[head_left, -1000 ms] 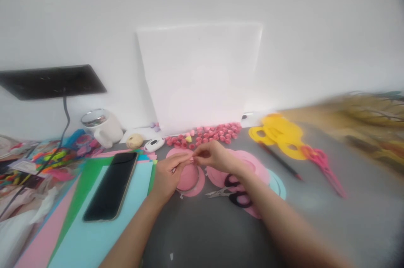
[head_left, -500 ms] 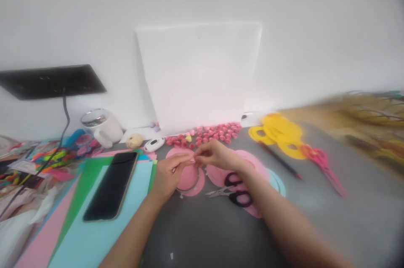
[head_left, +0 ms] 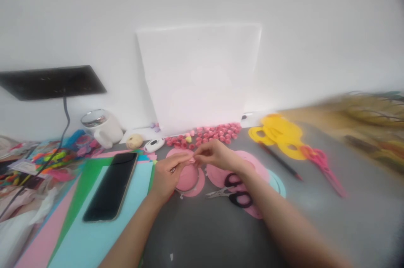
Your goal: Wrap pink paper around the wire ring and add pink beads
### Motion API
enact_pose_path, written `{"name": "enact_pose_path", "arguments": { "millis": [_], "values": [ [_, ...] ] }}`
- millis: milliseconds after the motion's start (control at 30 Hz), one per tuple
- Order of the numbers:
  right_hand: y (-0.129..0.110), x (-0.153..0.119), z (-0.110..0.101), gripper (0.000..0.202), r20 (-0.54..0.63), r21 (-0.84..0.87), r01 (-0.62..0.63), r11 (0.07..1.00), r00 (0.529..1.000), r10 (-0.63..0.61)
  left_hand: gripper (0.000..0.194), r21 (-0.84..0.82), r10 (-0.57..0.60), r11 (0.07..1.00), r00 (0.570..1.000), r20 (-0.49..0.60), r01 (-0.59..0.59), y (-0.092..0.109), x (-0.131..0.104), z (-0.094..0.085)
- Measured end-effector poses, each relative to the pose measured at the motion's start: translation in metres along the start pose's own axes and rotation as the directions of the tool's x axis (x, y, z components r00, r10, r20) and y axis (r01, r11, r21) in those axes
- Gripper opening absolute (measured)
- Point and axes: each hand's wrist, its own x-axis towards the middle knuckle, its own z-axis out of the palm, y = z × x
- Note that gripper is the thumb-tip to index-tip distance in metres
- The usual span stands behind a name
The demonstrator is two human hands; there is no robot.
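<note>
My left hand (head_left: pixel 168 174) is closed in a pinch, with thumb and forefinger on a small pink piece of paper (head_left: pixel 192 160). The fingertips of my right hand (head_left: pixel 217 156) meet it from the other side, also pinched. Just what shape the piece has is too blurred to tell. Beneath the hands lie pink paper rings and discs (head_left: pixel 198 186). More pink paper circles (head_left: pixel 257 163) rest under my right wrist, and black-handled scissors (head_left: pixel 238 198) lie partly over them. Small rolled pink paper roses (head_left: pixel 217 133) are heaped just beyond my fingers.
A phone (head_left: pixel 112 188) lies on coloured sheets (head_left: pixel 132 200) at left, with a white mug (head_left: pixel 107 131) behind. To the right are yellow paper cutouts (head_left: pixel 277 131), a pencil (head_left: pixel 280 160) and pink scissors (head_left: pixel 326 171). A white board (head_left: pixel 202 78) leans on the wall.
Hardly anything differs. Both hands keep their pinch at the same spot, with only a slight shift of the fingers.
</note>
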Motion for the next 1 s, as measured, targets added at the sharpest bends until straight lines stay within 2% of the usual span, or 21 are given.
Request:
{"name": "enact_pose_path", "arguments": {
  "millis": [167, 467, 833, 1000],
  "values": [
    [0.0001, 0.0006, 0.0004, 0.023, 0.009, 0.027, -0.006, 1.0, 1.0, 0.006, 0.013, 0.008, 0.015, 1.0, 1.0, -0.014, -0.015, 0.0007, -0.0005, 0.0001],
    [-0.004, -0.0003, 0.0027, 0.022, -0.016, -0.075, -0.026, 0.997, 1.0, 0.025, 0.014, 0.061, 0.053, 0.997, 0.999, -0.009, -0.053, -0.0014, -0.0002, 0.0005],
    [0.0009, 0.0005, -0.0013, 0.033, 0.038, 0.06, -0.018, 0.998, 0.999, 0.015, 0.015, 0.039, 0.042, 0.998, 0.999, 0.002, -0.042, 0.0023, 0.0004, -0.0002],
    [0.0039, 0.0003, -0.0011, 0.03, 0.042, 0.085, 0.004, 0.996, 0.999, -0.008, 0.013, 0.033, 0.041, 0.999, 0.999, -0.003, -0.041, 0.0019, 0.0005, -0.0003]
  ]
}}
